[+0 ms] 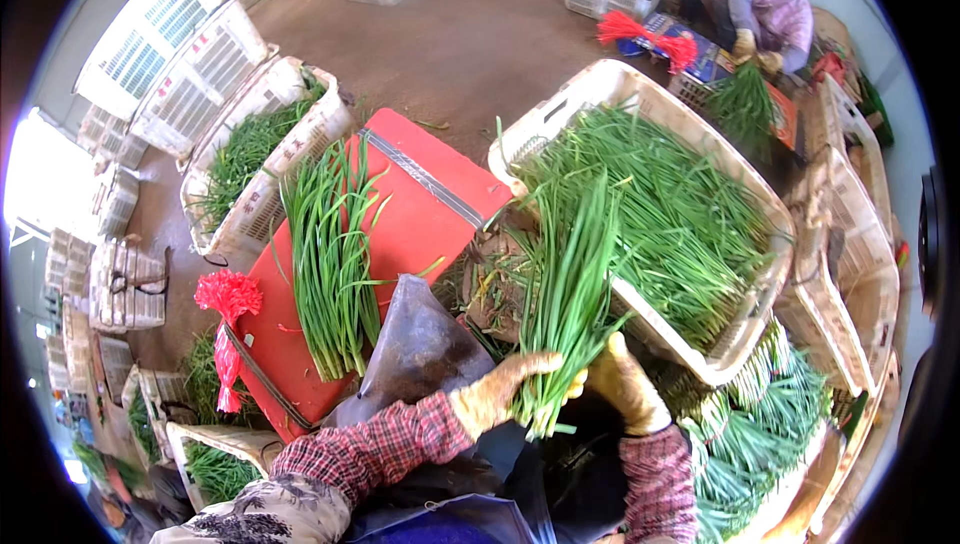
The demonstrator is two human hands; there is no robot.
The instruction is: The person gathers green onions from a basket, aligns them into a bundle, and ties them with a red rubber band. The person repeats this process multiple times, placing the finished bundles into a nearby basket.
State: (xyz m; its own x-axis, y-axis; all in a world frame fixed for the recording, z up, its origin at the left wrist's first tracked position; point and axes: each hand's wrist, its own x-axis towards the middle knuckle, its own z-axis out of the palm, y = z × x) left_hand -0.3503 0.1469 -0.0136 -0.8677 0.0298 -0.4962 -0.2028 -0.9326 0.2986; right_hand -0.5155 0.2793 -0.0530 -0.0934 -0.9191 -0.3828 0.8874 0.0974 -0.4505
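My left hand [502, 390], in a yellowed work glove, grips a bunch of garlic chives [570, 281] near its pale cut ends, leaves pointing away from me. On the bunch's right is my gloved right hand [630, 386], thumb raised; its fingers are partly hidden, and I cannot tell whether they grip the stems. Loose chives fill a white plastic crate [555, 112] at front right. Another chive bundle [330, 259] lies on a red board [420, 176] at left, crossed by grey tape. A greyish plastic sheet [420, 349] covers the board's near edge.
Red plastic ties [227, 300] hang at the board's left end. Tied chive bundles [757, 439] are stacked at my lower right. Crates [262, 161] with chives stand at left; others [847, 266] lie along the right wall. A person [772, 18] handles chives at far right.
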